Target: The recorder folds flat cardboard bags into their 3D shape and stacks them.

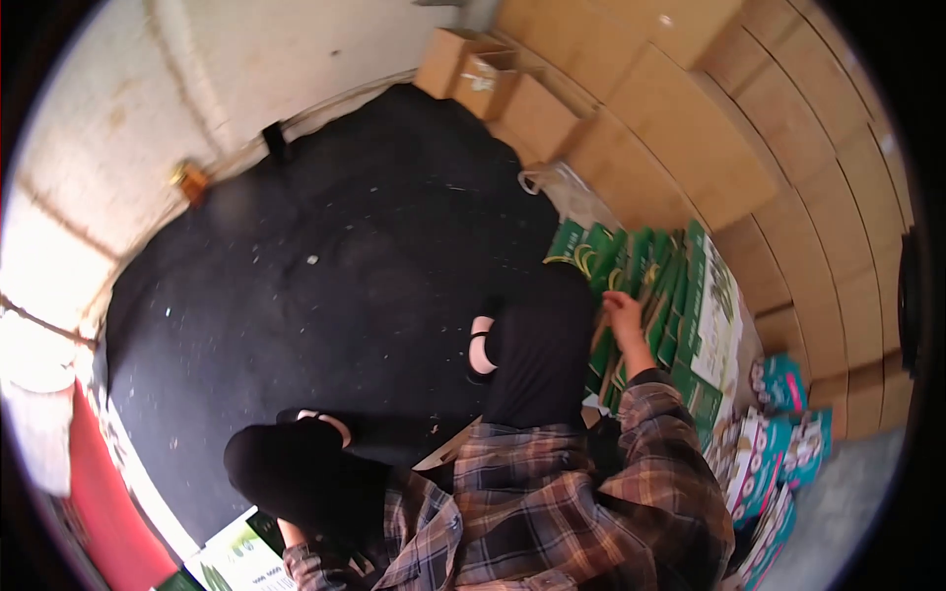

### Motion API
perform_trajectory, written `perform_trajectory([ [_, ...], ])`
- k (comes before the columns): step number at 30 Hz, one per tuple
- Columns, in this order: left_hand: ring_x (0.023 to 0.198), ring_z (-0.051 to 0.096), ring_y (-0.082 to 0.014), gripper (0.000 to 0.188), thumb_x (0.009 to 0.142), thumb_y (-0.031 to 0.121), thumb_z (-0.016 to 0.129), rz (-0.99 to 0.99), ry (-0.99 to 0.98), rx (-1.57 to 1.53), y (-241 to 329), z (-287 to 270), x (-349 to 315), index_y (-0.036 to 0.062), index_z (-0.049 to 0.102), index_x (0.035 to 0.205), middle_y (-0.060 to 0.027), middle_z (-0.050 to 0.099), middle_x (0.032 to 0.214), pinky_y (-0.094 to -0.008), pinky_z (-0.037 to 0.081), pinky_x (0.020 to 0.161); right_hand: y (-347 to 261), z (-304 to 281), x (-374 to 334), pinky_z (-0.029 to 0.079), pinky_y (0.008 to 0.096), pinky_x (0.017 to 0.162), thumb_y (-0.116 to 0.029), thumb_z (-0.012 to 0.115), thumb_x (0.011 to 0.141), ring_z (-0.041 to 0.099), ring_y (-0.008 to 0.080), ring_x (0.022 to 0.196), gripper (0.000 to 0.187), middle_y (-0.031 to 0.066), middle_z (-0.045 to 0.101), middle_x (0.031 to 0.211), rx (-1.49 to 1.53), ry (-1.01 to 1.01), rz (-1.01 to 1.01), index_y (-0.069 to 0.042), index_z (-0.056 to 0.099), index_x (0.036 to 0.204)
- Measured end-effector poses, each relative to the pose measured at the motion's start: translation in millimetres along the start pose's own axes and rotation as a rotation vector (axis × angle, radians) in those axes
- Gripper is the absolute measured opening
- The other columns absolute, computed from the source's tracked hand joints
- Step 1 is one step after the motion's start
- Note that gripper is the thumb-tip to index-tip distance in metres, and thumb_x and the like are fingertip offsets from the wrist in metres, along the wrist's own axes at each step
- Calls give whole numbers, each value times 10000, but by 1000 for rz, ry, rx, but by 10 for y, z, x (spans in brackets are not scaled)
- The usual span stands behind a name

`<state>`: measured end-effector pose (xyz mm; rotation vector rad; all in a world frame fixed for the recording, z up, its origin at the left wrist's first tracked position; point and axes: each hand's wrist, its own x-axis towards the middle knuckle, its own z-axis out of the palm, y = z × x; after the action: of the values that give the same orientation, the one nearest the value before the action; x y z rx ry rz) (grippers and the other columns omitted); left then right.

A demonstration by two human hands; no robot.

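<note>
My right hand (622,315) is at the near left side of a row of flat green cartons (645,258), which stand on edge, packed close together. Its fingers are bent and pressed together at the edge of one flat green carton (599,347); the exact grip is small and slightly blurred. Of my left hand (290,533), only the part by the wrist shows at the lower left, since my black-clad knee covers the fingers. Beside it lies a white and green printed carton (236,558). What the left hand holds, if anything, is hidden.
Brown cardboard boxes (690,118) are stacked high along the right and far right. Small open boxes (483,84) stand by the far wall. Teal printed packs (759,463) lie at the lower right. Black sheeting (345,266) covers the floor; a red panel (113,502) is at left.
</note>
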<state>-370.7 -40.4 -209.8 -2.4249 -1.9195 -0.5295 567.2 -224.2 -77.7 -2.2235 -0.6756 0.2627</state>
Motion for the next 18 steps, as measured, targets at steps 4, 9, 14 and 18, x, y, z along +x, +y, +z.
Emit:
perform_trajectory([
  [4, 999, 601, -203, 322, 953, 160, 482, -328, 124, -672, 736, -162, 846, 16, 545, 1234, -92, 614, 1163, -305, 479, 842, 530, -210, -625, 448, 257, 471, -92, 598, 855, 592, 107, 653, 151, 27, 642, 786, -35, 67, 118, -51, 669, 982],
  [9, 912, 623, -145, 216, 917, 113, 569, -349, 331, -512, 2209, -1377, 1869, 40, 645, 1105, -87, 665, 998, -275, 492, 813, 208, -826, -966, 425, 230, 445, -150, 590, 866, 597, 93, 590, 142, 33, 645, 760, 275, 214, 341, -40, 659, 924],
  [14, 929, 614, -156, 201, 918, 84, 559, -291, 419, -750, 3193, -1908, 2251, 6, 641, 1084, -82, 645, 1018, -265, 486, 832, 724, -1284, -1073, 420, 238, 424, -137, 586, 845, 587, 111, 560, 133, 47, 623, 698, 537, 690, 493, -37, 654, 902],
  [18, 851, 592, -151, 159, 887, 9, 562, 233, 164, -532, 3903, -1692, 2299, -3, 650, 1019, -76, 614, 968, -247, 472, 765, 1993, -1719, -1519, 489, 332, 509, -149, 588, 824, 608, 214, 633, 159, 96, 627, 728, -89, 1007, 901, -37, 663, 907],
])
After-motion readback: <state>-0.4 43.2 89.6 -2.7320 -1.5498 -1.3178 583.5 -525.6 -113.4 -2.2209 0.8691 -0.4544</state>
